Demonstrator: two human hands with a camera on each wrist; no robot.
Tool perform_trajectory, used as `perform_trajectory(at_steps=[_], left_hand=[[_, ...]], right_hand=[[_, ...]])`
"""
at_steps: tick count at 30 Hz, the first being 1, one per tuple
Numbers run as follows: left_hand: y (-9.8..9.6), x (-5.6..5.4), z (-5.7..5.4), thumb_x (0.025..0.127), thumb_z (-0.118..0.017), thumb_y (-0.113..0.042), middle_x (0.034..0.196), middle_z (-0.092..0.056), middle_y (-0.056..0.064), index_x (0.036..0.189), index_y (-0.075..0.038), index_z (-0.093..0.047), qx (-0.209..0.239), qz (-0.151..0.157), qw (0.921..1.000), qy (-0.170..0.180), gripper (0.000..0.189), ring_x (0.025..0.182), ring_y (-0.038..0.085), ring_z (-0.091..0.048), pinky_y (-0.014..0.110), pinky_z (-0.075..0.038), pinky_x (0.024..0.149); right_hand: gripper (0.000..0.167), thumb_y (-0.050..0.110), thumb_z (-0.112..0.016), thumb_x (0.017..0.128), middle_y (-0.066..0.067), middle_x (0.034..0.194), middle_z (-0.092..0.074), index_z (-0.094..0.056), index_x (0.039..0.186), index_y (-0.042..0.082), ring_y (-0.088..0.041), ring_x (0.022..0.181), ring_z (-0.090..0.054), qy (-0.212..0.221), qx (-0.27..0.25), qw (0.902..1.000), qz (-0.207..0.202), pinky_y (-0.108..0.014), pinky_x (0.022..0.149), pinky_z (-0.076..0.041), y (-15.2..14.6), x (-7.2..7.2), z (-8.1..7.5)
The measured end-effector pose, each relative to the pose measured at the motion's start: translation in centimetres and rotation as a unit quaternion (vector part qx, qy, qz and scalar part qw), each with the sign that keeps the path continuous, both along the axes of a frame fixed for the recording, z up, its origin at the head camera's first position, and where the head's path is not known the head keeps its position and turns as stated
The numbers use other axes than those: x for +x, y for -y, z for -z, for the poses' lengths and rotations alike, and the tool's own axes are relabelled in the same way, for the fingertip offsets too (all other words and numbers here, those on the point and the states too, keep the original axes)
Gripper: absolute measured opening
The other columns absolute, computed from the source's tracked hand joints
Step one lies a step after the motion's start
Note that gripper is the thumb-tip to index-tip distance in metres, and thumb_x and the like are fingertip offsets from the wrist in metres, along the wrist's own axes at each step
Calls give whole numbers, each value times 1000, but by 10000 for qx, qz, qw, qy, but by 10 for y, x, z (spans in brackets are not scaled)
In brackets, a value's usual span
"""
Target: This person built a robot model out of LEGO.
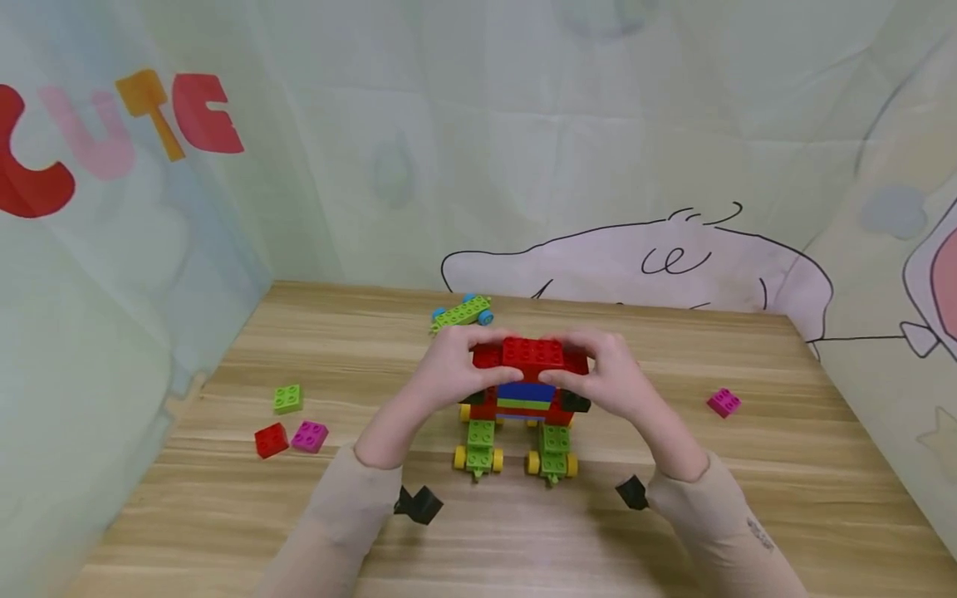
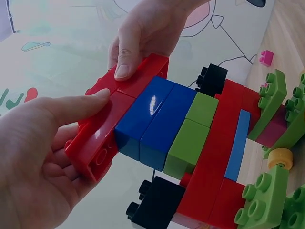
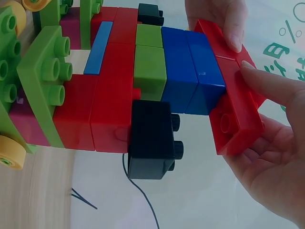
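Note:
A built figure of toy building bricks stands on green wheeled bases [image 1: 479, 448] with yellow wheels. Red bricks [image 1: 532, 352] form its top and overhang the blue bricks [image 2: 151, 112] on both sides. Below the blue come green bricks [image 2: 190, 138], then a wider red body [image 3: 112, 90] with a black brick [image 3: 151, 138] at each side. My left hand [image 1: 458, 370] grips the left end of the red top, thumb on the near face and fingers behind. My right hand [image 1: 611, 374] grips the right end the same way. Both thumb tips lie close together.
Behind the figure is a green wheeled base [image 1: 462, 314] with blue wheels. To the left lie a green brick [image 1: 287, 399], a red brick [image 1: 271, 440] and a magenta brick [image 1: 310, 436]. Another magenta brick [image 1: 723, 403] sits far right. A printed cloth [image 1: 359, 166] hangs behind the wooden table [image 1: 748, 515].

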State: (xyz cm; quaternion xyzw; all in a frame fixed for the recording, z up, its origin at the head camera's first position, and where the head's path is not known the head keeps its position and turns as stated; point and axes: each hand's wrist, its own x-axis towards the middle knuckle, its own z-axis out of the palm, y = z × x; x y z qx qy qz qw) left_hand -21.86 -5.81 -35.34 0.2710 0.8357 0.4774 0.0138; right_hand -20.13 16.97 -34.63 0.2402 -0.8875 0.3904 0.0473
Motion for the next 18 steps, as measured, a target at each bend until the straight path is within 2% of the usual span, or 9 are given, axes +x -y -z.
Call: perform_trajectory(at_steps=[4, 8, 12, 18], left_hand=[[1, -1, 4, 83, -79, -23, 115, -71, 10, 124, -5, -67, 152, -2, 9998, 146, 46, 94, 19, -65, 27, -56, 77], [1, -2, 8, 84, -78, -21, 116, -70, 9, 124, -6, -66, 302, 57, 9995, 125, 44, 94, 19, -66, 28, -57, 79], [-1, -2, 11, 84, -78, -18, 119, -69, 10, 124, -5, -65, 431, 143, 9990, -41, 44, 97, 21, -67, 28, -58, 80], [-4, -2, 11, 83, -79, -17, 122, -68, 11, 126, -5, -64, 512, 220, 9981, -245, 47, 100, 22, -66, 28, -58, 82]], right_hand=[[41, 16, -79, 82, -10, 102, -74, -68, 118, 1, -18, 85, -67, 105, 47, 9999, 4, -32, 75, -56, 1, -1, -2], [41, 15, -79, 82, -10, 103, -74, -67, 119, 1, -18, 86, -66, 217, 65, 9997, 26, -33, 76, -55, 1, -1, -2], [42, 14, -79, 82, -11, 103, -73, -67, 120, 1, -19, 87, -67, 285, -4, 9996, 12, -34, 76, -56, 0, -1, -2], [41, 13, -79, 82, -11, 102, -74, -67, 119, 1, -19, 85, -66, 341, -155, 9993, 2, -28, 73, -56, 0, -1, 0]])
